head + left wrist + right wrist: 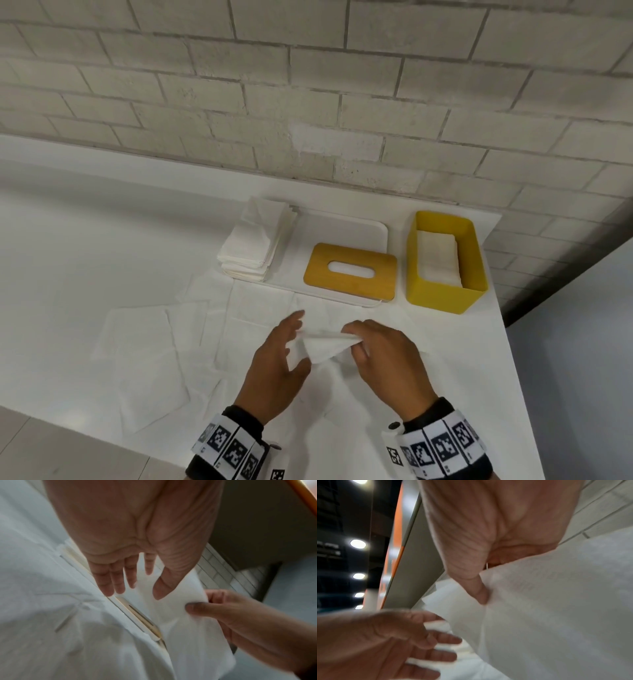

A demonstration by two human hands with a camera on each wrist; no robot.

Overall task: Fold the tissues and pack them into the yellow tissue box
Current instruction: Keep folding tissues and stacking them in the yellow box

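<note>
A white tissue (322,346) hangs partly folded just above the table, between my two hands. My right hand (352,337) pinches its right end between thumb and fingers; the right wrist view shows the thumb (481,595) pressed on the sheet (556,601). My left hand (294,337) is at the tissue's left end with its fingers (118,585) straight and spread, and the thumb lies against the sheet (171,615). The yellow tissue box (445,298) stands open at the back right with folded tissues (440,257) inside.
The box's wooden lid (349,270) with its slot lies on a white tray (342,226) left of the box. A stack of tissues (257,240) sits on the tray's left end. Several flat tissues (144,359) lie spread on the white table. The table's right edge runs close beside the box.
</note>
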